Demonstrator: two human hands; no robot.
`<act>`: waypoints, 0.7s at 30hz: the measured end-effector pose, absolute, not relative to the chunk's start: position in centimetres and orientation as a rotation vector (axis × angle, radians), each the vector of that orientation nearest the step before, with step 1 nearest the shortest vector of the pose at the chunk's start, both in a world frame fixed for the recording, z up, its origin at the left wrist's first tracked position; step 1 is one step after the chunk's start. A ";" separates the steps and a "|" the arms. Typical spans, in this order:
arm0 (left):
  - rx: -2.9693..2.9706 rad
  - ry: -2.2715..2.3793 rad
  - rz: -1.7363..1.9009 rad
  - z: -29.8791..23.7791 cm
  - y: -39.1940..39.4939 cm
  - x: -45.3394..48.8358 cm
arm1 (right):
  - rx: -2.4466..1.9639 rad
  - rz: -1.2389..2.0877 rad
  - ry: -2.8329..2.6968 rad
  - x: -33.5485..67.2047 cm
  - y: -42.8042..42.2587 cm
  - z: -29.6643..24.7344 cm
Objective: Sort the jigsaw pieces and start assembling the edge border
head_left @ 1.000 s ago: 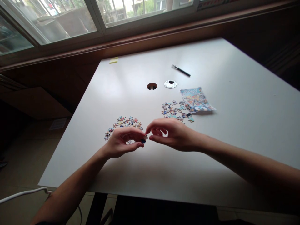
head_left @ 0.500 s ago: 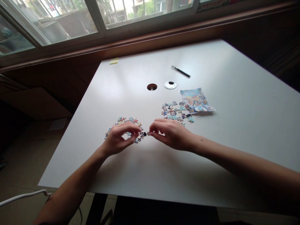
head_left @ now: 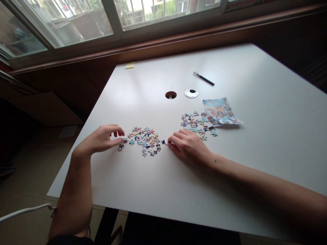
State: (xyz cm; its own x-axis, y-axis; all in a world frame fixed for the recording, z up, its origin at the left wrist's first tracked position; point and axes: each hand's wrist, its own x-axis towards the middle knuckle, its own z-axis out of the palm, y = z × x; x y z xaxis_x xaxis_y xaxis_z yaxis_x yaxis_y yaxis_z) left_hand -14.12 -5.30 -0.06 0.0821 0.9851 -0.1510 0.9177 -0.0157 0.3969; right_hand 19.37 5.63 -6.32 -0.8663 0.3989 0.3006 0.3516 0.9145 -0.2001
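A loose spread of small colourful jigsaw puzzle pieces (head_left: 149, 136) lies on the white table (head_left: 143, 183). My left hand (head_left: 102, 137) is at the left end of this spread, thumb and fingers apart. Its thumb tip is beside a small cluster of puzzle pieces (head_left: 122, 145), and I see nothing held. On the other side, my right hand (head_left: 187, 146) rests low over the table with its fingers together. Its fingertips pinch the edge of a small dark blue puzzle piece (head_left: 164, 142), partly hidden by them. Beyond that hand lies a second group of puzzle pieces (head_left: 194, 122).
A printed picture sheet (head_left: 221, 110) touches the second group. Farther back are a black pen (head_left: 203, 78), a silver grommet cover (head_left: 191, 93) and a round cable hole (head_left: 171, 95). A yellow sticky note (head_left: 129, 65) is at the far edge, below the window (head_left: 163, 12).
My left hand has moved left, away from my right hand, and its fingers have parted. My right hand is lower, fingers still together. The left spread of pieces is now uncovered.
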 end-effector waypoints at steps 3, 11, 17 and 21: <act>1.878 1.842 0.166 -0.2 -5.3 -14.2 | -0.544 0.137 -2.757 19.3 5.6 -6.2; 1.860 1.799 0.156 -1.0 -4.8 -13.7 | -0.535 0.131 -2.764 19.4 5.6 -6.2; 1.854 1.822 0.134 -0.8 -5.1 -13.8 | -0.528 0.144 -2.756 19.4 5.6 -6.3; 1.803 1.842 0.138 -0.9 -5.2 -14.0 | -0.531 0.136 -2.755 19.4 5.6 -6.2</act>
State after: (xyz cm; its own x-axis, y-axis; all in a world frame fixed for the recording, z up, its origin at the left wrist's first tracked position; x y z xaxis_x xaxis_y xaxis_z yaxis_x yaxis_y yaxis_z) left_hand -14.01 -5.20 -0.89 0.0542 0.9492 -0.3101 0.8924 0.0933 0.4415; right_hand 19.39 5.63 -6.23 -0.8756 0.3762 0.3030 0.3446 0.9261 -0.1538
